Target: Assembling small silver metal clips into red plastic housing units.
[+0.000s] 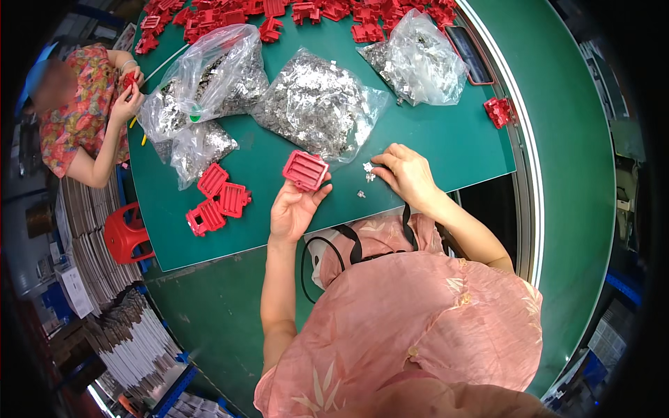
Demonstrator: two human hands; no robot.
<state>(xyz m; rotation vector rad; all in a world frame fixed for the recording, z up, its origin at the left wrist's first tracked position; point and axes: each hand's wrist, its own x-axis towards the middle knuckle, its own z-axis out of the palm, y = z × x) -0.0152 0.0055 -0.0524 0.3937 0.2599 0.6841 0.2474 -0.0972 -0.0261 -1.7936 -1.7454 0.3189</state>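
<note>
My left hand (290, 212) holds up a red slotted plastic housing (305, 171) over the green table, its ribbed face turned toward me. To its right, my right hand (411, 175) rests at the tabletop, thumb and fingertips pinched together at a few small silvery metal pieces (368, 168). One more loose metal piece (361, 194) lies just nearer to me. Left of my left hand sit several red slotted housings (233, 200) in a small group. Beyond my hands, a clear plastic bag (317, 104) full of small metal pieces lies on its side.
More bags of metal pieces (226, 70) (421, 59) lie across the table (446, 132). Red parts (230, 14) are heaped along the far edge. A phone (470, 56) and one red part (497, 111) lie by the right rail. A co-worker (87, 104) handles a red part at left, near a red stool (127, 235).
</note>
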